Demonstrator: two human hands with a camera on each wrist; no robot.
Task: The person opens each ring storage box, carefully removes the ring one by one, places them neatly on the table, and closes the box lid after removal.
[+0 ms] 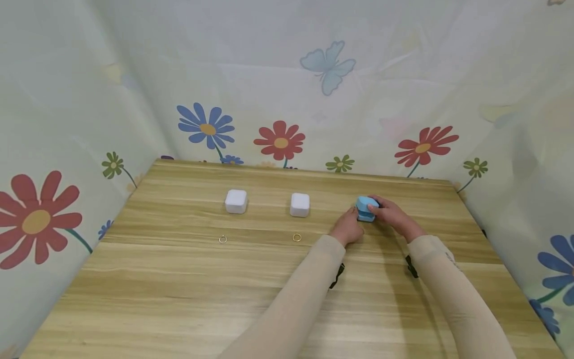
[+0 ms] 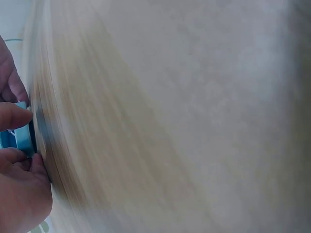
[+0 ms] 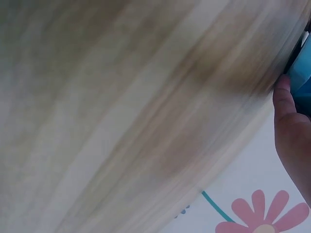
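Note:
A light-blue ring box [image 1: 366, 203] is held between both hands at the right of the table in the head view, its lid lifted a little from its base. My left hand [image 1: 347, 228] pinches the near left side of the base. From the right, my right hand [image 1: 392, 217] grips the lid, thumb on its front. The left wrist view shows the blue box [image 2: 23, 138] at the left edge with fingers around it. Only a corner of the box [image 3: 302, 68] appears in the right wrist view, a finger of the right hand [image 3: 294, 133] against it. The inside is mostly hidden.
Two white ring boxes, one on the left [image 1: 236, 201] and one in the middle [image 1: 300, 205], stand in line with the blue one. In front of them lie a silver ring [image 1: 222, 243] and a gold ring [image 1: 297, 241]. Flowered cloth [image 1: 251, 85] encloses the wooden table [image 1: 188, 289].

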